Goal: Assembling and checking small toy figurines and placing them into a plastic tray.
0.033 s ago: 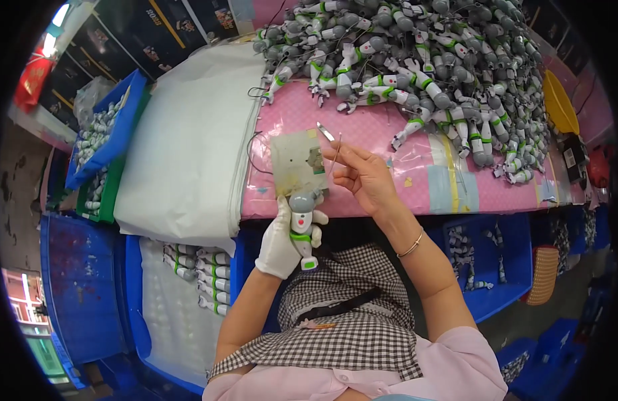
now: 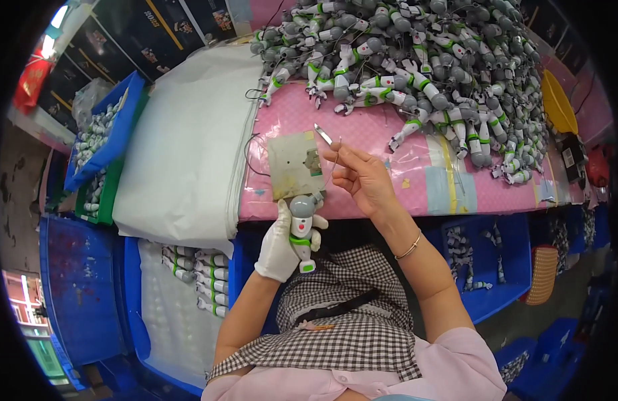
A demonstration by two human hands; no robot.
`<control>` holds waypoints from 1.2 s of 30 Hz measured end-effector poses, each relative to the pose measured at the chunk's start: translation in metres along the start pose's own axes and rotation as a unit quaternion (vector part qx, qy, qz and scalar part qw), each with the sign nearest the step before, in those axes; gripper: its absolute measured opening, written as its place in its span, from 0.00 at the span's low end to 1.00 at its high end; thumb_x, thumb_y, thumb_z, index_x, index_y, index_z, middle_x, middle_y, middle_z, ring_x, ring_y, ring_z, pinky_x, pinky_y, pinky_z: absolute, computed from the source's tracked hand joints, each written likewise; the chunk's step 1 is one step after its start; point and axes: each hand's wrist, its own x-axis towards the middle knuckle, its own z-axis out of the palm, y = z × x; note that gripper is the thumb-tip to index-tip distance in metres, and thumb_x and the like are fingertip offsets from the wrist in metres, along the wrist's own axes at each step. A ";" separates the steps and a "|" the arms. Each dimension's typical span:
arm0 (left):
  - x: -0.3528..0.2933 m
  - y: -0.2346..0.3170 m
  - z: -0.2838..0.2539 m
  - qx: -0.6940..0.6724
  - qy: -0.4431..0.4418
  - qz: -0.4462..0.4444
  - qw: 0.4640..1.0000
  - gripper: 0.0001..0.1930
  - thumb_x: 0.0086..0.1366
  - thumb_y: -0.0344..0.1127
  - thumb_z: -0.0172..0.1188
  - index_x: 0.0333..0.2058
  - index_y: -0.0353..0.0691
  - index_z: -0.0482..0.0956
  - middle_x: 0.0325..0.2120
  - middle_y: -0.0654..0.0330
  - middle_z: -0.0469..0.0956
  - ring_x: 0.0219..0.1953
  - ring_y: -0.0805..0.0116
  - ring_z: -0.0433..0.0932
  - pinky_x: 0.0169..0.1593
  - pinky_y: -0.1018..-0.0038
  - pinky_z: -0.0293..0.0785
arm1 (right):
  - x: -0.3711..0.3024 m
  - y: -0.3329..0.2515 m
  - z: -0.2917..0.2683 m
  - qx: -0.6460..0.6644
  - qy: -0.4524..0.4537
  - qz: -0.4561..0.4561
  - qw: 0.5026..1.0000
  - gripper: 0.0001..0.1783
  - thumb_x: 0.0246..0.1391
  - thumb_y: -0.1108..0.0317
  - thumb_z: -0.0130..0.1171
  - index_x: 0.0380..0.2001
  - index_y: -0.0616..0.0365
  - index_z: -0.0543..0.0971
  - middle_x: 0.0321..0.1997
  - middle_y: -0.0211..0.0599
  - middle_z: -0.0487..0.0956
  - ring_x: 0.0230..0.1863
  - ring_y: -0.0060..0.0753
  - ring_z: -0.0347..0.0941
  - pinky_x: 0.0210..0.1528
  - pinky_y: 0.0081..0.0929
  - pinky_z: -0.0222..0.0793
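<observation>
My left hand (image 2: 278, 247), in a white glove, is closed round a toy arm (image 2: 301, 230) in white, grey and bright green. The toy arm's grey rounded end points up at the table edge, its green-marked end towards me. My bare right hand (image 2: 365, 175) pinches a small silver pointed blade (image 2: 323, 135) above the table. A thin wire (image 2: 333, 167) runs between the toy arm's grey end and my right fingers. Just left of them lies a worn, pale square board (image 2: 290, 164) with a dark patch; the toy arm is by its near edge.
A large heap of similar toy arms (image 2: 416, 73) covers the back of the pink table (image 2: 382, 123). White sheeting (image 2: 188, 134) lies to the left. Blue bins (image 2: 499, 294) with toy arms stand below, and a lined box (image 2: 178, 321) holds rows of them. A yellow basket (image 2: 558, 103) leans at right.
The toy arm and my left glove sit very slightly lower, nearer to me. My right hand keeps the same pinch on the blade.
</observation>
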 end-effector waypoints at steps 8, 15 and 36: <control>-0.002 0.000 0.026 0.288 0.072 -0.008 0.955 0.16 0.62 0.36 0.57 0.44 0.34 0.68 0.28 0.61 0.74 0.26 0.75 0.74 0.31 0.79 0.72 | 0.007 -0.011 -0.027 -0.082 -0.055 0.034 0.995 0.11 0.54 0.67 0.57 0.38 0.63 0.80 0.33 0.33 0.80 0.21 0.18 0.70 0.21 0.12 0.64; 0.013 0.019 0.019 0.175 0.139 0.067 0.972 0.16 0.65 0.38 0.55 0.45 0.34 0.69 0.33 0.59 0.75 0.34 0.69 0.77 0.40 0.74 0.76 | 0.035 -0.002 -0.015 -0.570 -0.058 -0.280 0.770 0.08 0.46 0.68 0.60 0.27 0.61 0.82 0.21 0.33 0.77 0.20 0.22 0.69 0.23 0.22 0.63; 0.024 0.030 0.010 0.036 0.084 0.030 0.995 0.16 0.63 0.39 0.57 0.41 0.31 0.71 0.32 0.58 0.75 0.33 0.67 0.78 0.41 0.71 0.76 | 0.043 -0.027 0.004 -0.643 -0.110 -0.107 0.751 0.10 0.41 0.68 0.58 0.21 0.67 0.78 0.19 0.36 0.77 0.21 0.22 0.70 0.27 0.23 0.66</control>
